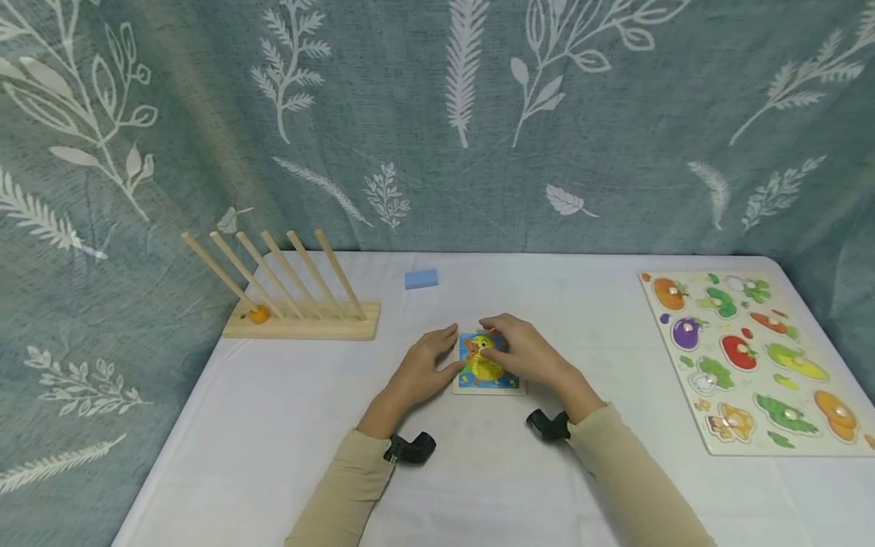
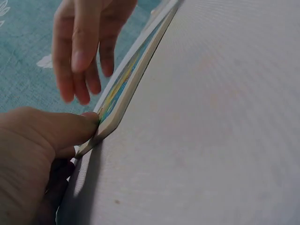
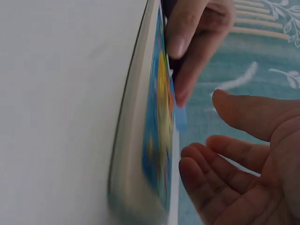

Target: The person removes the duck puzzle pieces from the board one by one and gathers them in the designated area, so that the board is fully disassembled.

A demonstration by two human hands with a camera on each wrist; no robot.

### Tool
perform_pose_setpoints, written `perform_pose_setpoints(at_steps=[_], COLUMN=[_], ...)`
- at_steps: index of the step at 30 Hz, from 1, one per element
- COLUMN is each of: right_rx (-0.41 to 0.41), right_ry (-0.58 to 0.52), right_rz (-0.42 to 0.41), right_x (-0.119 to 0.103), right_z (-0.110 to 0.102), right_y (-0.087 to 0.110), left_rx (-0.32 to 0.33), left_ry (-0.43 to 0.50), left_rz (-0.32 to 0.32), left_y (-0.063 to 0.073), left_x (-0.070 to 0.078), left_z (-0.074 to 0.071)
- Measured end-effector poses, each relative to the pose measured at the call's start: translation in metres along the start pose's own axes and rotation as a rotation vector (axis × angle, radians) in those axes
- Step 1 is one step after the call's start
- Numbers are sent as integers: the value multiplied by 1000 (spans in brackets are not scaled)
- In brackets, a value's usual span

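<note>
A small square jigsaw puzzle with a yellow duck on blue lies in a pale wooden frame on the white table. My left hand holds the frame's left edge, its thumb at the near corner in the left wrist view. The other left fingers are partly hidden behind the thumb. Over the puzzle's right side is my right hand, its fingers loosely bent and apart. In the right wrist view, the right hand shows nothing between thumb and fingers, and a gap separates it from the puzzle.
A wooden stand with several slanted pegs and an orange bead stands at the back left. Behind the puzzle lies a blue block. A vegetable peg puzzle board lies at the right. A green leaf-patterned curtain hangs behind the table.
</note>
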State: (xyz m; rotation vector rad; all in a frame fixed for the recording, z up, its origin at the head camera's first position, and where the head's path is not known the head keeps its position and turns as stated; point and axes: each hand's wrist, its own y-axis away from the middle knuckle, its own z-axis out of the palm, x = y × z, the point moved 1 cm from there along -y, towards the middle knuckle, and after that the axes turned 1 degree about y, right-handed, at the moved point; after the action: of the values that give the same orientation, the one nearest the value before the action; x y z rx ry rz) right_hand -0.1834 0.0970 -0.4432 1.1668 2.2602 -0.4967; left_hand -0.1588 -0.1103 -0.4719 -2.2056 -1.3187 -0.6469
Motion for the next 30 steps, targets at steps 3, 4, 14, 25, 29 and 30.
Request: perform_pose_setpoints(at_steps=[3,4,14,25,29,30], right_rx=[-11,-12,24,89,132,140], right_ry=[-24,-32,-63,-138,-167,-167], right_rz=[7,12,58,74,119,127], right_x=[-5,-6,1,1,1,1], right_z=[7,9,28,30,30,30], right_y=[-9,-11,-14,-14,-14,-15], left_rx=[6,7,8,7,0,1], left_ry=[-2,0,-7,-17,-13,-15], left_rz=[5,7,27,9,-7,-7], left_y=[1,1,0,-1,0,0], left_x=[-1,-1,-2,0,1,1], left_z=[0,0,3,1,1,1])
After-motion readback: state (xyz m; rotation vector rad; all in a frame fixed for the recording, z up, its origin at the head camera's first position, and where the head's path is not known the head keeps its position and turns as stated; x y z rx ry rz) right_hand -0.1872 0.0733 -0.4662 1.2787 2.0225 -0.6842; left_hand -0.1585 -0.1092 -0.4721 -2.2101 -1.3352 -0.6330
